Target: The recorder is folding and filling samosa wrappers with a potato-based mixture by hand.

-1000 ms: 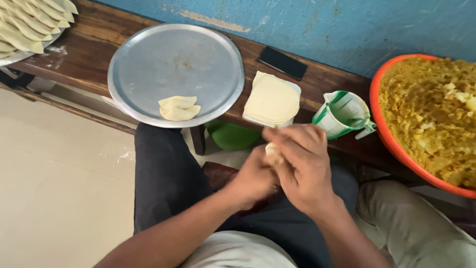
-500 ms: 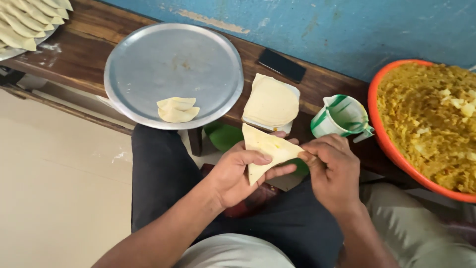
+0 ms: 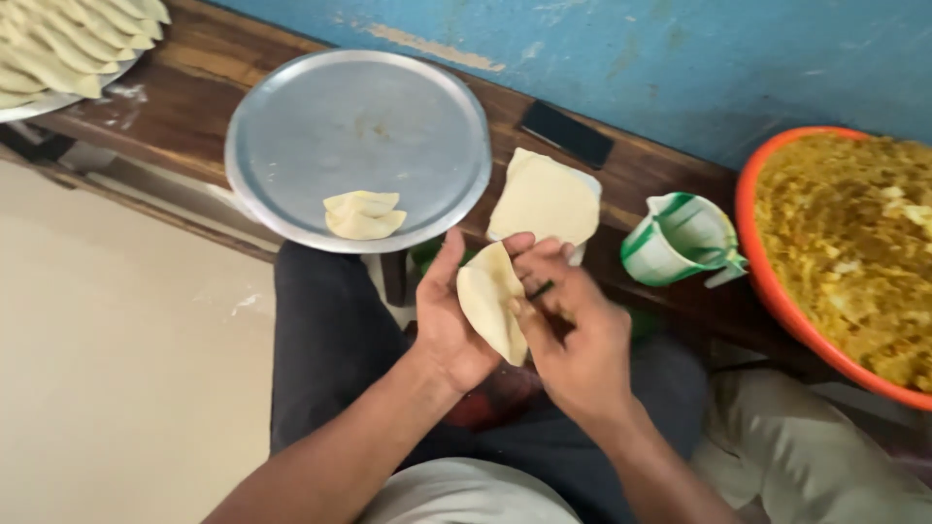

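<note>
Above bench (image 3: 670,165), both hands (image 3: 456,325) pinch dough sheet (image 3: 490,301)

Blue wall (image 3: 680,58), perhaps tiled floor (image 3: 116,340)

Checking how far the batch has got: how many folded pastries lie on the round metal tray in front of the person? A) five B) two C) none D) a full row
B: the round metal tray carries just two folded pastries, lying together near its front rim, the rest of its surface bare.
</note>
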